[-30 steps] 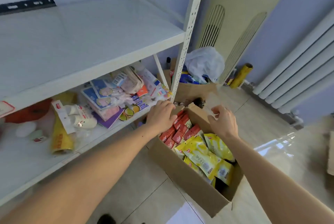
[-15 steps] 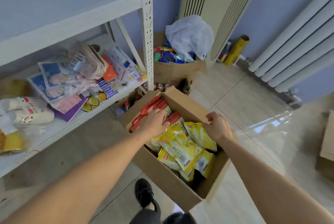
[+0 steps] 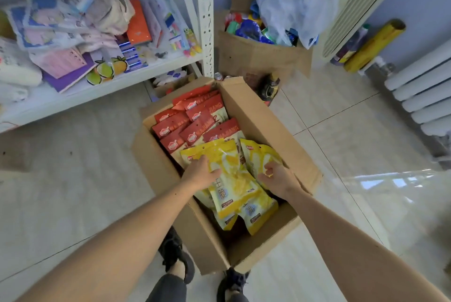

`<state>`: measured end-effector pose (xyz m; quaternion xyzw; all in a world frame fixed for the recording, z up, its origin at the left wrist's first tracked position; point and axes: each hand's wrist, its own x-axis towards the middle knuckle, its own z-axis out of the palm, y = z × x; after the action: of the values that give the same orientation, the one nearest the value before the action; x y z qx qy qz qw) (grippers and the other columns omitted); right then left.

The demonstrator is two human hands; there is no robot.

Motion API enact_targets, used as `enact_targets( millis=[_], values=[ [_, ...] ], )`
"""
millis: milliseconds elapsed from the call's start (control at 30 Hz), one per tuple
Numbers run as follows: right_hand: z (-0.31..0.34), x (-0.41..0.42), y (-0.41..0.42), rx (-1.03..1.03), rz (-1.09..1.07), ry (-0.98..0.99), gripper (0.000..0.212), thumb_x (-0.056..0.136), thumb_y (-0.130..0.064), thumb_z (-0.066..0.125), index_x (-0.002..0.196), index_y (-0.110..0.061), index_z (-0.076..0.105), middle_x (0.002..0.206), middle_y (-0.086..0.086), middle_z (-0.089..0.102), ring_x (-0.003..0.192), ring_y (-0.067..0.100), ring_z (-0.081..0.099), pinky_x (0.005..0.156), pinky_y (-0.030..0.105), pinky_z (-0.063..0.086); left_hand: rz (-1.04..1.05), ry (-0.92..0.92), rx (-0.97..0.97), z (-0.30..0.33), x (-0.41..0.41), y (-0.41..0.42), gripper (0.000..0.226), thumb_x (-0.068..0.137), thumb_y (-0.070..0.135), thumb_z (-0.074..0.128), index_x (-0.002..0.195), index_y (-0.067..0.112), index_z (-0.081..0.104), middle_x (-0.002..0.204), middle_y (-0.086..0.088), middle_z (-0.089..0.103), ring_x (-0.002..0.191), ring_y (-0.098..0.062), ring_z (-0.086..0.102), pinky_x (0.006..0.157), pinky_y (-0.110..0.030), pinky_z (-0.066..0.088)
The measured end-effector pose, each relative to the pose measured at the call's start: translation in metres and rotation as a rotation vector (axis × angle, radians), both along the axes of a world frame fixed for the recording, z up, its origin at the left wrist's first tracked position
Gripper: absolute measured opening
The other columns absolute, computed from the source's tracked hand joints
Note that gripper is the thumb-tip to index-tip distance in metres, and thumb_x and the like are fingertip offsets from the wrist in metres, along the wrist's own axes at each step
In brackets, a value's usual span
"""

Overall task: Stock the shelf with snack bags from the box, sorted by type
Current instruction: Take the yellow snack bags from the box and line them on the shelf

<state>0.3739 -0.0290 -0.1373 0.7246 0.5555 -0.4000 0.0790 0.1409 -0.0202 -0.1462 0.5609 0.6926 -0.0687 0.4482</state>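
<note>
While the left hand (image 3: 201, 175) pinches a yellow bag (image 3: 231, 175), the right hand's (image 3: 278, 181) grip curls, contents unclear.

This looks like a small storeroom: a metal shelf (image 3: 206, 16) with mixed goods beyond the hands, stock boxes (image 3: 263, 55) on a tiled floor (image 3: 341, 111), a radiator (image 3: 422, 97) to the right.
</note>
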Motion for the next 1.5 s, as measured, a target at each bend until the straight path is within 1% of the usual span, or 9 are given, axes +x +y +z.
enact_targets(
  millis=[167, 467, 700, 900, 1100, 1267, 1367, 1433, 1500],
  values=[
    [-0.061, -0.001, -0.014, -0.144, 0.045, 0.053, 0.064, 0.092, -0.052, 0.053, 0.140, -0.011, 0.041, 0.137, 0.008, 0.053, 0.119, 0.028, 0.055, 0.095, 0.040, 0.049, 0.241, -0.028, -0.121, -0.055, 0.019, -0.027, 0.080, 0.092, 0.049, 0.056, 0.146, -0.001, 0.023, 0.126, -0.008, 0.053, 0.110, -0.021, 0.056, 0.075, -0.028, 0.042],
    [-0.130, 0.002, -0.031, -0.328, -0.134, 0.088, 0.113, 0.075, -0.077, 0.054, 0.154, -0.010, 0.009, 0.155, 0.013, 0.030, 0.139, 0.033, 0.035, 0.110, 0.047, 0.038, 0.581, -0.068, -0.198, -0.115, 0.043, -0.039, 0.100, 0.088, 0.050, 0.063, 0.147, -0.009, 0.008, 0.152, -0.016, 0.028, 0.138, -0.028, 0.036, 0.102, -0.032, 0.039],
    [-0.140, 0.002, -0.030, -0.277, -0.123, 0.056, 0.110, 0.079, -0.079, 0.048, 0.154, -0.008, 0.011, 0.155, 0.014, 0.030, 0.143, 0.033, 0.029, 0.114, 0.045, 0.030, 0.728, -0.163, -0.218, -0.140, 0.041, -0.043, 0.103, 0.079, 0.035, 0.077, 0.148, -0.002, 0.009, 0.140, -0.016, 0.044, 0.127, -0.030, 0.048, 0.098, -0.045, 0.050],
    [-0.144, 0.002, -0.026, -0.320, -0.203, 0.114, 0.111, 0.066, -0.087, 0.052, 0.146, -0.012, 0.035, 0.142, 0.007, 0.048, 0.134, 0.029, 0.041, 0.111, 0.049, 0.034, 0.793, -0.201, -0.220, -0.141, 0.039, -0.043, 0.075, 0.080, 0.027, 0.078, 0.131, 0.002, 0.029, 0.126, -0.014, 0.055, 0.116, -0.032, 0.057, 0.092, -0.049, 0.053],
    [-0.124, 0.003, -0.019, -0.291, -0.310, 0.270, 0.075, 0.073, -0.064, 0.071, 0.124, -0.012, 0.053, 0.119, 0.002, 0.060, 0.110, 0.022, 0.059, 0.098, 0.042, 0.050, 0.820, -0.229, -0.238, -0.130, 0.032, -0.039, 0.063, 0.074, 0.030, 0.082, 0.120, 0.006, 0.046, 0.117, -0.015, 0.063, 0.104, -0.033, 0.065, 0.080, -0.052, 0.058],
    [-0.089, 0.000, -0.012, -0.268, -0.341, 0.361, 0.070, 0.073, -0.057, 0.076, 0.125, -0.018, 0.049, 0.122, 0.001, 0.057, 0.115, 0.024, 0.057, 0.099, 0.044, 0.050, 0.888, -0.330, -0.257, -0.086, 0.030, -0.035, 0.053, 0.079, 0.021, 0.080, 0.120, 0.004, 0.052, 0.115, -0.015, 0.066, 0.095, -0.029, 0.067, 0.056, -0.036, 0.056],
    [-0.058, 0.002, -0.006, -0.233, -0.344, 0.422, 0.063, 0.068, -0.060, 0.078, 0.112, -0.023, 0.052, 0.119, 0.000, 0.060, 0.111, 0.023, 0.061, 0.097, 0.045, 0.052, 0.902, -0.421, -0.275, -0.058, 0.027, -0.030, 0.033, 0.082, 0.017, 0.077, 0.108, 0.009, 0.059, 0.110, -0.011, 0.068, 0.100, -0.029, 0.067, 0.074, -0.043, 0.058],
    [-0.039, 0.004, 0.000, -0.218, -0.355, 0.449, 0.088, 0.053, -0.072, 0.079, 0.120, -0.021, 0.053, 0.121, -0.001, 0.064, 0.107, 0.022, 0.065, 0.093, 0.044, 0.055, 0.918, -0.499, -0.278, -0.032, 0.025, -0.025, 0.021, 0.085, 0.014, 0.073, 0.102, 0.010, 0.060, 0.104, -0.009, 0.067, 0.096, -0.026, 0.066, 0.073, -0.041, 0.055],
    [-0.013, 0.004, 0.007, -0.184, -0.337, 0.477, 0.077, 0.057, -0.069, 0.079, 0.116, -0.024, 0.058, 0.114, -0.002, 0.068, 0.099, 0.019, 0.069, 0.088, 0.041, 0.057, 0.912, -0.595, -0.274, -0.004, 0.022, -0.019, 0.027, 0.087, 0.013, 0.071, 0.112, 0.008, 0.063, 0.106, -0.007, 0.069, 0.095, -0.023, 0.065, 0.072, -0.038, 0.055]
  ],
)
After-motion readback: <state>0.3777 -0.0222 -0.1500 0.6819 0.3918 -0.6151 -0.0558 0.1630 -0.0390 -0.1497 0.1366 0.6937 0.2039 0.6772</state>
